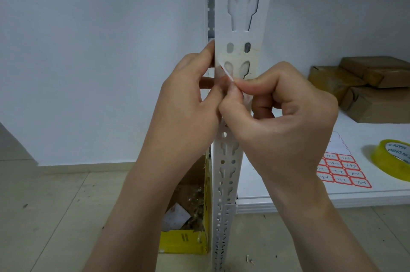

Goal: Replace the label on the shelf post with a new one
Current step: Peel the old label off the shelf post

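A peeling white red-edged paper label (pixel 226 73) was pinched by the right hand (pixel 279 116) fingers; the slotted white metal shelf post (pixel 241 34) was gripped by the left hand (pixel 188 103)

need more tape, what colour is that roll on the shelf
Yellowish clear tape roll with a white core, seen in the head view.

Shot from a single head-worn wide-angle camera, looking forward and down at close range. Centred on the white slotted shelf post (pixel 241 16), with both hands filling the middle of the frame. Wall behind, floor at lower left, shelf board (pixel 277 178) at right. No second view for overlap.
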